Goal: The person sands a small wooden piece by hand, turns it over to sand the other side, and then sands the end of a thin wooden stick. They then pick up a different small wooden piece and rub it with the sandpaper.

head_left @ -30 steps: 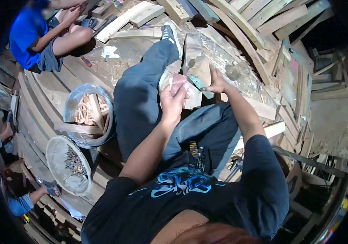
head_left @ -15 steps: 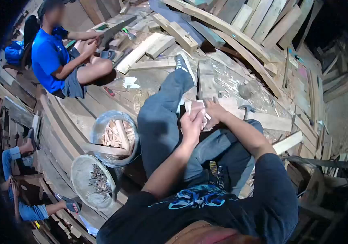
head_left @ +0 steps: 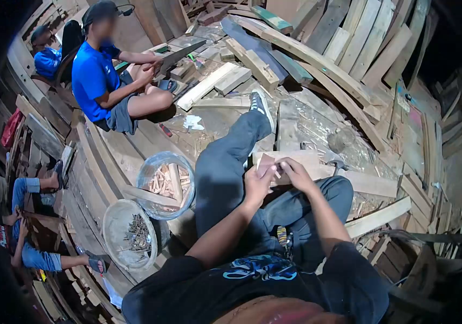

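My left hand (head_left: 257,183) is closed around a small stack of flat brownish pieces (head_left: 265,165), which looks like sandpaper or thin wood. Close beside it, my right hand (head_left: 293,171) has its fingers bent together at the right edge of the pieces; a small pale bit shows between the hands. Both hands are above my lap, in front of a light wooden board (head_left: 295,156). A hammer (head_left: 337,164) lies on the boards to the right of my right hand.
Left of my leg stand a bucket of wood pieces (head_left: 145,186) and a bucket of nails (head_left: 108,229). A person in blue (head_left: 93,86) sits cross-legged at the upper left, others farther left. Long planks (head_left: 322,70) lie ahead; a red-handled tool (head_left: 165,129) rests on the floor.
My right hand has lifted off the board and come to the pieces in my left hand, its fingers now bent. The whole view has shifted, showing more at the left.
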A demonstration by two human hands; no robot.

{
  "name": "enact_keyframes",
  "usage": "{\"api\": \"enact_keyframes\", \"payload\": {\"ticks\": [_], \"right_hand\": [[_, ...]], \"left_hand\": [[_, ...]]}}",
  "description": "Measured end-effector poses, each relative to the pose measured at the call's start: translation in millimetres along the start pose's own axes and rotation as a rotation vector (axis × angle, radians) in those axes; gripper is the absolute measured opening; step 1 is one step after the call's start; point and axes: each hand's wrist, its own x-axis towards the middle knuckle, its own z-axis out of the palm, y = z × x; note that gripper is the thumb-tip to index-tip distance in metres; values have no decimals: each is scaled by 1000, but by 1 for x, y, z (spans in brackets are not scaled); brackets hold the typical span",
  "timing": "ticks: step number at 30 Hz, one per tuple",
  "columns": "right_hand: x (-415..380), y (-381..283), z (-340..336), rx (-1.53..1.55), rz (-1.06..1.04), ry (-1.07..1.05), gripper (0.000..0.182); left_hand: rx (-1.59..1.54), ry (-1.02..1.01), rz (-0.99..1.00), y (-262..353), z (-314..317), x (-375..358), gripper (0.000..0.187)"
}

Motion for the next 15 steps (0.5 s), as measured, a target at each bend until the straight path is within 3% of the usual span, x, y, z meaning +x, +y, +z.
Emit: {"api": "enact_keyframes", "payload": {"ticks": [2, 4, 9, 10, 12, 13, 15], "right_hand": [[-35, -35, 11, 369, 30, 9, 28], [-56, -26, 32, 425, -23, 142, 21], [-70, 15, 40, 480, 66, 354, 21], [-69, 19, 42, 449, 44, 364, 19], [-65, 29, 47, 386, 4, 393, 15], [-65, 21, 44, 234, 26, 374, 15], [-64, 27, 49, 376, 18, 387, 17]], "left_hand": [[98, -5, 119, -17, 5, 6, 11], [224, -100, -57, -11, 9, 5, 13], [634, -239, 276, -59, 7, 29, 19], [839, -163, 423, -61, 5, 30, 22], [1115, -75, 348, -51, 8, 26, 26], [919, -60, 254, -48, 11, 26, 29], [528, -25, 70, -49, 14, 26, 36]]}}
